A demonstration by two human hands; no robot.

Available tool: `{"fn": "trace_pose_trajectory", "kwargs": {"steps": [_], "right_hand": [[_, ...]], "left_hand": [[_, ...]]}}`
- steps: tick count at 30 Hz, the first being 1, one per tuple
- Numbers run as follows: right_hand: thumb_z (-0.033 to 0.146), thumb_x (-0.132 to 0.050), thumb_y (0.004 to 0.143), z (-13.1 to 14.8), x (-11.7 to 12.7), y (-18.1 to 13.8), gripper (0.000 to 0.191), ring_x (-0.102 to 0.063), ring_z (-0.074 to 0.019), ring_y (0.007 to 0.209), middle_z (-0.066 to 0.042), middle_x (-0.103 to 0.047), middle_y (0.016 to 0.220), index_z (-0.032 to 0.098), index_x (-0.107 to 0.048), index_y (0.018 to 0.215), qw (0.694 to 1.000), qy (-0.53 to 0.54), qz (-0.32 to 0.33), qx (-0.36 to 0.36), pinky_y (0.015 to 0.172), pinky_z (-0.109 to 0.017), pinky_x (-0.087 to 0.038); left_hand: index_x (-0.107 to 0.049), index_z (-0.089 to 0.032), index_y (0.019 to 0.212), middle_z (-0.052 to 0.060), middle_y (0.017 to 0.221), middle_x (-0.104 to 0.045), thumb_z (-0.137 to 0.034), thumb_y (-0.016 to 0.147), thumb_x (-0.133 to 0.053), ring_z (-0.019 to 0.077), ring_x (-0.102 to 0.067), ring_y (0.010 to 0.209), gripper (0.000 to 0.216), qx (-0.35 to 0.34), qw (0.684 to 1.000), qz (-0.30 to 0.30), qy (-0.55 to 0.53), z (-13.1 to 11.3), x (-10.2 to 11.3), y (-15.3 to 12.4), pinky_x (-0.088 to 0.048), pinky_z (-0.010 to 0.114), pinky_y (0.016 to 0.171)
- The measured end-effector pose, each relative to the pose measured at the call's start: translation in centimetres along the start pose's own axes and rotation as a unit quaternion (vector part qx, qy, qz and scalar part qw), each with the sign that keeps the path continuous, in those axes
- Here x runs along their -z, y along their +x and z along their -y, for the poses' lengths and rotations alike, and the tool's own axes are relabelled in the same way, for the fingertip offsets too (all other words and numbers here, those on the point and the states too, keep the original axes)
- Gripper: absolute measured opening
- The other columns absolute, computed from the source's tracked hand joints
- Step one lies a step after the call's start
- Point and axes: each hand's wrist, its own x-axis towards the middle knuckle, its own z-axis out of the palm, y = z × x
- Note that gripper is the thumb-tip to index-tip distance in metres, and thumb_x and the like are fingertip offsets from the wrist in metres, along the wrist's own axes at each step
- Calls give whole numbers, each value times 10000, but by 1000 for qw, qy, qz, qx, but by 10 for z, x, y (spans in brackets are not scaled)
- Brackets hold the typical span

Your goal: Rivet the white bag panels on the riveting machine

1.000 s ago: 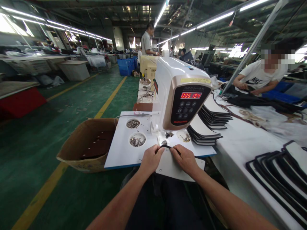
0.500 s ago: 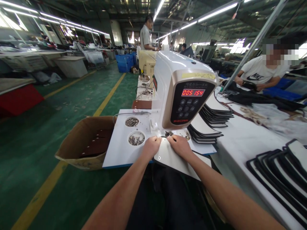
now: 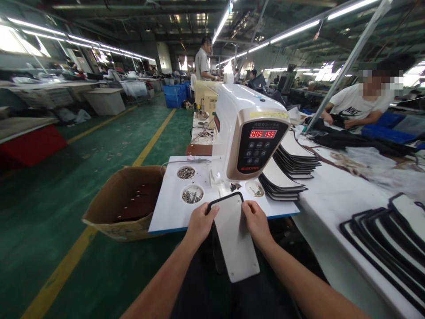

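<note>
Plainly, the panel (image 3: 234,241) is a long pale piece with rounded corners, its black edging showing along the top end and at the upper left. Small round dots sit near its corners, two at the lower end and one at the upper right. It is held in front of the white machine (image 3: 237,99), slanting so that its lower end hangs over the person's dark-clothed lap (image 3: 249,301). The left hand (image 3: 201,221) pinches the upper left edge, thumb on the pale face; the right hand (image 3: 257,219) pinches the upper right edge between thumb and curled fingers.

As for edges, the machine's white platform (image 3: 169,208) has a blue front rim, which the panel's top end overlaps in view; whether they touch, I cannot tell. Left of the machine, two round wells of metal parts (image 3: 192,195) sit in the platform; just past its left edge stands a cardboard box (image 3: 102,226), with green floor (image 3: 116,148) stretching beyond. Right of the machine, stacks of black-edged pieces (image 3: 279,179) lie close, narrowing that side; farther right, another stack (image 3: 378,239) rests on a white table (image 3: 325,199).
</note>
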Motion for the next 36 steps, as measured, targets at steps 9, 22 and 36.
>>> {"fn": "trace_pose_trajectory", "kwargs": {"steps": [9,22,36], "right_hand": [[397,-488,956,23,17,-8,268,-617,-222,970,-67,-699,1015,223,-672,1047,942,-156,95,283,896,-367,-420],[539,-425,943,15,-2,44,412,-566,-166,728,-4,-653,738,218,-604,756,977,-147,78,132,699,-268,-366],[354,-489,838,14,-14,78,376,-427,-123,581,-17,-543,559,184,-457,504,974,-193,94,67,562,-273,-237]], "left_hand": [[-662,-210,998,31,933,-712,-427,896,-467,172,-605,847,309,-143,979,106,104,-33,-7,-3,-412,274,761],[-455,-201,676,-23,655,-515,-449,935,-331,131,-473,675,380,-71,990,20,119,-12,-33,33,-288,269,634],[-472,-194,606,-1,630,-531,-476,912,-330,140,-463,657,440,-44,988,19,147,-3,-37,61,-280,282,622]]}}
